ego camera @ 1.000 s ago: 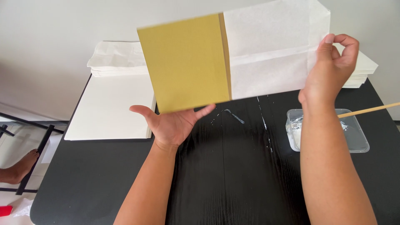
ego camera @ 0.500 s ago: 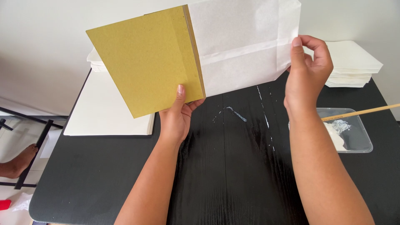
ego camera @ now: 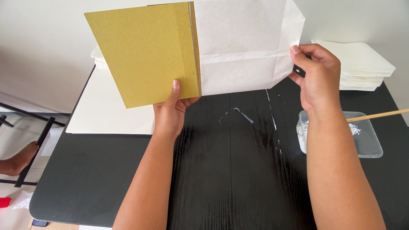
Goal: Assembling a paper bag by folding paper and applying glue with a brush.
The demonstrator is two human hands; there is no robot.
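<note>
I hold a folded white paper bag up above a black table. A mustard-yellow cardboard sheet covers the bag's left half. My left hand grips the lower edge of the cardboard, thumb on its front. My right hand pinches the bag's right edge at a folded corner. The bag shows a horizontal crease across its middle.
White sheets lie flat at the table's left, a stack of folded white paper at the back right. A clear plastic tray holds white paste and a wooden stick. Paste smears streak the table. A bare foot shows at left.
My left hand has closed on the cardboard's lower edge, where it was open under it a second ago. The bag and cardboard have shifted left in view, then back right.
</note>
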